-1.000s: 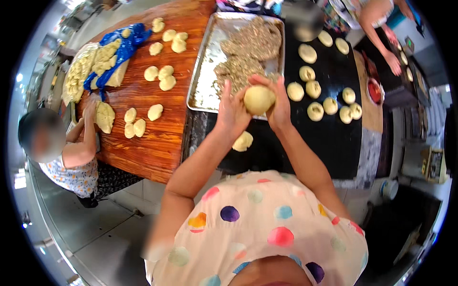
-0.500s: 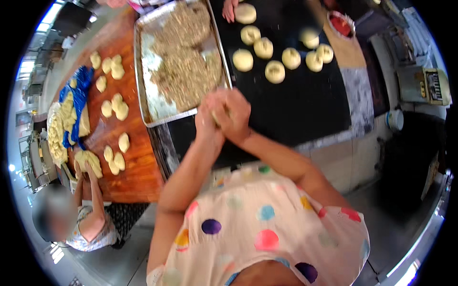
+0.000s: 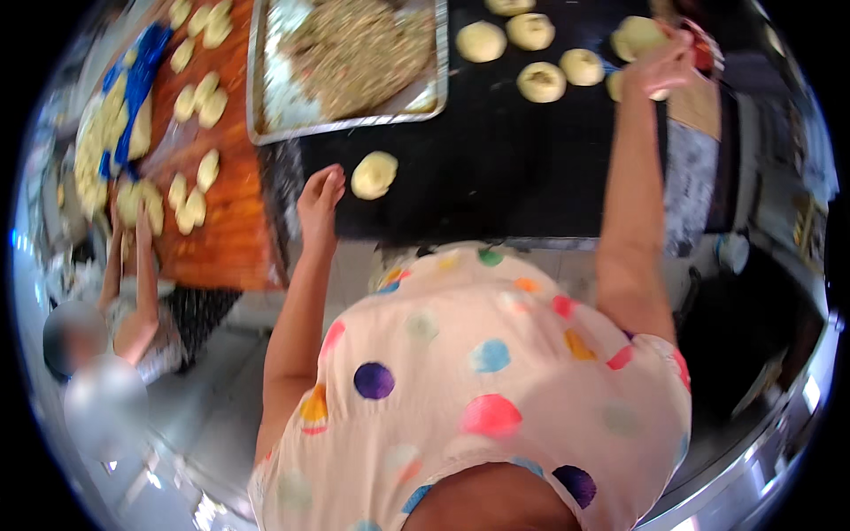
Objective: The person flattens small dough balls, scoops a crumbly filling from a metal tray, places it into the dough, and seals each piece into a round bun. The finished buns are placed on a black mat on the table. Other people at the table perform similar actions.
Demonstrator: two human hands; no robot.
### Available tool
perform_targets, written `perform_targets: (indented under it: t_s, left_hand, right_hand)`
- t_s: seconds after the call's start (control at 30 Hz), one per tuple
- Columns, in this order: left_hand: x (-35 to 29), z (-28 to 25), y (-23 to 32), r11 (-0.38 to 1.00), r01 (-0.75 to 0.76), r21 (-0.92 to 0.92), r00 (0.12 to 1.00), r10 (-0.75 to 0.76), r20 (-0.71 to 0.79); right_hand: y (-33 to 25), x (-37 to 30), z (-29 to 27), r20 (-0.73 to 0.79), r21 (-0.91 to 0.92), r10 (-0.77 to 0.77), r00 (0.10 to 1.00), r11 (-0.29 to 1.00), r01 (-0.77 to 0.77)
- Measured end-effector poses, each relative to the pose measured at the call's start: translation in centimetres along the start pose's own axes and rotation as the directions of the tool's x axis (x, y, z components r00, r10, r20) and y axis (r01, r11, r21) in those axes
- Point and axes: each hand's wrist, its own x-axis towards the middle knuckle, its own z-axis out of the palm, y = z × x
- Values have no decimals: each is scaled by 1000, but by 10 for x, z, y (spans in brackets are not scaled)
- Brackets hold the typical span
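Note:
A single round dough bun (image 3: pixel 374 175) lies on the black work surface, close to its near edge. My left hand (image 3: pixel 322 200) is just to the left of that bun, slightly apart from it. Its fingers are loosely bent and no object shows in them. At the far right, my right hand (image 3: pixel 657 66) reaches over the surface beside a pale bun (image 3: pixel 637 37), near a bowl of something red (image 3: pixel 702 46). Another bun is partly hidden under my right wrist. Blur hides what the right fingertips do.
A metal tray (image 3: pixel 354 126) of chunky brown filling (image 3: pixel 363 66) sits at the far left of the black surface. Several filled-looking buns (image 3: pixel 541 82) lie beyond the middle. On the wooden table (image 3: pixel 235 212), a person's hands (image 3: pixel 128 221) work dough among several pieces and blue plastic (image 3: pixel 137 97).
My hands were clasped together around dough; now they are wide apart. A bun lies on the black surface by my left hand, and my right hand has moved to the far right.

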Motion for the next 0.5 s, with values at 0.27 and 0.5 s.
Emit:
perform_targets:
  t_s: [0.27, 0.5]
  left_hand:
    - [13, 10, -64, 985, 170, 44, 976, -162, -142]
    - [39, 40, -48, 952, 271, 139, 942, -292, 167]
  right_hand:
    - [8, -120, -35, 663, -186, 123, 739, 983, 3]
    - [-63, -227, -109, 832, -312, 466, 302, 842, -440]
